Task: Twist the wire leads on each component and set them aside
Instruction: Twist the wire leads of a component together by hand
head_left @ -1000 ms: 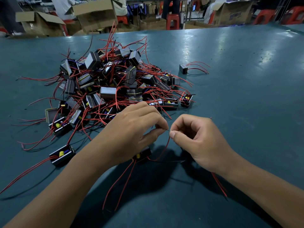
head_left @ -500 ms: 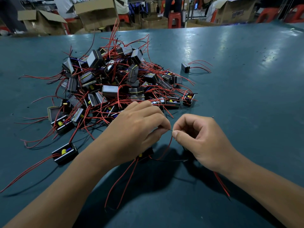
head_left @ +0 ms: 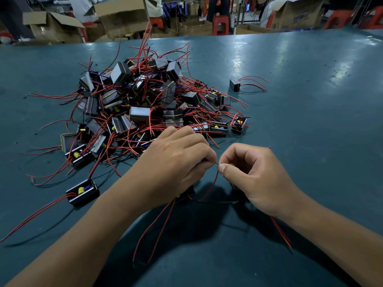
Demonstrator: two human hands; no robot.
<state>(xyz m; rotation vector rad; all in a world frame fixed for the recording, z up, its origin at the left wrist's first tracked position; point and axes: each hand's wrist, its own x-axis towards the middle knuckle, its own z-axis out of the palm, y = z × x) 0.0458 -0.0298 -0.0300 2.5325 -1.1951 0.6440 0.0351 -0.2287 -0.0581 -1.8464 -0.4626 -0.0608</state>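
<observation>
My left hand and my right hand meet over the table, fingertips almost touching, and both pinch the bare end of a red wire lead. The lead curves down to a small black component, mostly hidden under my left hand. More of its red leads trail toward me. A big pile of black components with red leads lies just beyond my hands. One single component sits apart at the pile's right.
Another loose component lies at the left, near my left forearm. The teal table stretches right of the pile. Cardboard boxes and red stools stand beyond the far edge.
Both hands stay pinched on the lead end, with only slight finger shifts. The view has tilted a little.
</observation>
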